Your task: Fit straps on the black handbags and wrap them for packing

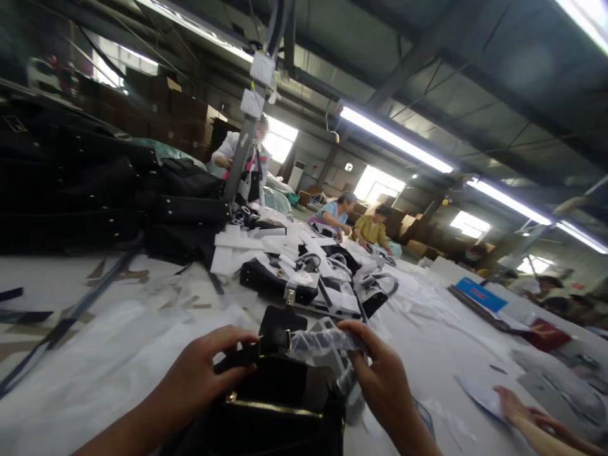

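A black handbag with a gold zipper is in front of me at the bottom of the view. My left hand is closed around a black strap by a gold buckle at the bag's top. My right hand pinches a handle wrapped in clear plastic, which runs from the buckle toward the right. The bag's lower part is cut off by the frame's edge.
Several black bags with white padding lie just beyond. Dark bags are piled at left. At right, a co-worker's hand touches a pale sheet; farther back lies a blue folder. A metal post rises behind, with people working beyond.
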A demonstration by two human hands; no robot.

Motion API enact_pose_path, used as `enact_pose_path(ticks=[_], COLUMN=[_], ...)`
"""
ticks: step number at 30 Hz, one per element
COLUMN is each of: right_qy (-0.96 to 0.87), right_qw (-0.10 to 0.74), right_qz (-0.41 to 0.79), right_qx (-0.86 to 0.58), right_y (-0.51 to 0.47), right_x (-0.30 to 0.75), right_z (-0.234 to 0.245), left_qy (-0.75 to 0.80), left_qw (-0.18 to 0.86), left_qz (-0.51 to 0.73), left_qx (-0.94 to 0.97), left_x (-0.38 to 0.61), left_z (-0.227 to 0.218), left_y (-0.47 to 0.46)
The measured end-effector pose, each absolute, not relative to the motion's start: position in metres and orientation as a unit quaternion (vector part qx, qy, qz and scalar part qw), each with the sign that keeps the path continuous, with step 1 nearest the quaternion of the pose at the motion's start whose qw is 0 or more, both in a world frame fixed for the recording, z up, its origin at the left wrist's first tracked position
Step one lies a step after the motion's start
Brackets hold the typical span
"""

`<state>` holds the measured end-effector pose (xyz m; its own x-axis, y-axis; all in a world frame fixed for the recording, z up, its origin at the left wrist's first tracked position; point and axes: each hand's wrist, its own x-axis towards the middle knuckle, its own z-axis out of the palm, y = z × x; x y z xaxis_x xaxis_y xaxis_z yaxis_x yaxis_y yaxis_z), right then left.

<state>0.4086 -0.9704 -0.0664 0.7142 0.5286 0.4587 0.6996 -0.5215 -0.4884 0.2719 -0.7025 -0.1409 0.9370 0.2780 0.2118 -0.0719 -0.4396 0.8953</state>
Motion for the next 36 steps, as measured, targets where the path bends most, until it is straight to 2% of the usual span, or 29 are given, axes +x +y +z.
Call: enact_pose_path(ticks=[7,13,19,23,26,30,33,36], right_qy=[-0.524,-0.523,-0.526,-0.544,-0.566,-0.596,-0.593,-0.508], right_qw=[0.197,0.238,0.274,0.288,0.257,0.179,0.243,0.409], right_qz=[-0.113,-0.06,-0.04,-0.044,-0.073,-0.09,-0.084,-0.04], right_qx=[-0.821,-0.816,-0.805,-0.787,-0.78,-0.777,-0.763,-0.757], right_y=[-0.95,-0.92,-0.923,-0.919,-0.908,-0.895,-0.89,-0.888], right_x=[0.335,0.315,0.315,0.307,0.305,0.31,0.315,0.317], right_z=[-0.039,-0.04,-0.033,-0.022,-0.014,-0.016,-0.031,-0.051], left_qy=[-0.032,-0.044,-0.004,-0.018,-0.013,-0.022,-0.013,0.024], left_qw=[0.54,0.545,0.613,0.565,0.546,0.623,0.685,0.691], left_qz=[0.219,0.227,0.224,0.254,0.271,0.264,0.262,0.278], left_qx=[0.812,0.806,0.757,0.785,0.792,0.736,0.68,0.667], left_x=[0.249,0.229,0.204,0.201,0.207,0.218,0.221,0.219], left_z=[-0.143,-0.134,-0.11,-0.089,-0.086,-0.106,-0.122,-0.127], left_y=[-0.722,-0.726,-0.722,-0.724,-0.728,-0.736,-0.743,-0.747])
